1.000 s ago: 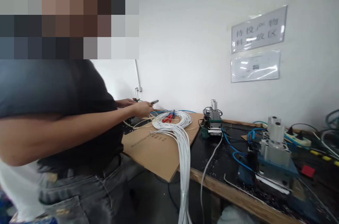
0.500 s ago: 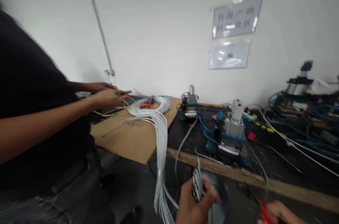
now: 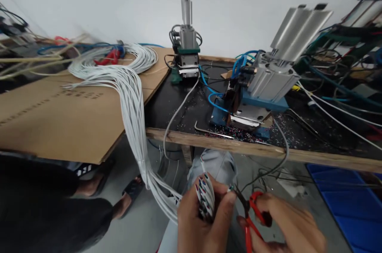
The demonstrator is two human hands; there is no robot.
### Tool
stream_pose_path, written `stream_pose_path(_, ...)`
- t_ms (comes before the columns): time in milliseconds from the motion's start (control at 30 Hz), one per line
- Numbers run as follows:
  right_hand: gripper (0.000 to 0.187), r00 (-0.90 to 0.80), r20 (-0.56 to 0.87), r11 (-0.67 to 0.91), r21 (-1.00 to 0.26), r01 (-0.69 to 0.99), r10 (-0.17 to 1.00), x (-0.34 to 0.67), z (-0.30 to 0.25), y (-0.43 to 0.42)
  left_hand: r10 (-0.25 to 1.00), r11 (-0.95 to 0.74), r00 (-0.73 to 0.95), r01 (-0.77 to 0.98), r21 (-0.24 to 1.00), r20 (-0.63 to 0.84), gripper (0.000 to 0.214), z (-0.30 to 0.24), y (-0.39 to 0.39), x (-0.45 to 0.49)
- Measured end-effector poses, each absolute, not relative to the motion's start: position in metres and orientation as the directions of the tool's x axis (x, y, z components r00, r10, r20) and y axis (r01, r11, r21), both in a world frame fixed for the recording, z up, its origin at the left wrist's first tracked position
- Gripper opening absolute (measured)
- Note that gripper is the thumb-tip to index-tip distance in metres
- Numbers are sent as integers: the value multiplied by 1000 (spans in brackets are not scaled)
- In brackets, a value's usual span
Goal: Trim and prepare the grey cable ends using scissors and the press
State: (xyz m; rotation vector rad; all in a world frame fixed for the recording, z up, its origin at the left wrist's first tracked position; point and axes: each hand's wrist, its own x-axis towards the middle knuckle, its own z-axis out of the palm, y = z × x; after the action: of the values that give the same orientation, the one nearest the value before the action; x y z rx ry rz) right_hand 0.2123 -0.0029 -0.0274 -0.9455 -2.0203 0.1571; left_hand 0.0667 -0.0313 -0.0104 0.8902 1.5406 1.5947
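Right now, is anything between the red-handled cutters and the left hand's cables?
Nothing visible is. The right hand holds the red-handled cutters, tips beside a cable end in the left hand.

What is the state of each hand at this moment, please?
Left hand: closed around a bundle of white cables.
Right hand: closed on red-handled cutters, their tip close to one cable end.

1 head view, forward and downward

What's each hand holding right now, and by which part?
Left hand: a bunch of white cables, gripped near their colour-tipped ends. Right hand: red-handled cutters, by the handles.
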Motion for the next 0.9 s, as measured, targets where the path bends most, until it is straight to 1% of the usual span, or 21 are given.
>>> stream_pose_path(133,15,-283,675,681,-443,583,681,208,-30,-3,891,-3,-454,-37,999,-14,14,-15,-30,67)
stream_pose_path(267,12,-312,670,692,-421,586,673,209,-30,-3,886,-3,-463,-53,999,-22,12,-18,-32,66)
stream_pose_path(433,15,-325,686,711,-402,577,651,210,-31,-1,879,-11,-477,-28,1000,-3,10,-25,-35,64)
stream_pose_path(567,14,-338,693,723,-383,576,637,211,-33,0,878,-1,-477,-49,999,-22,9,-28,-37,65)
stream_pose_path(700,10,-370,702,746,-347,568,609,213,-32,2,891,-42,-454,-66,997,8,7,-32,-37,62)
stream_pose_path(900,12,-380,741,772,-285,568,553,215,-28,6,955,-151,-251,51,987,159,4,-39,-37,46)
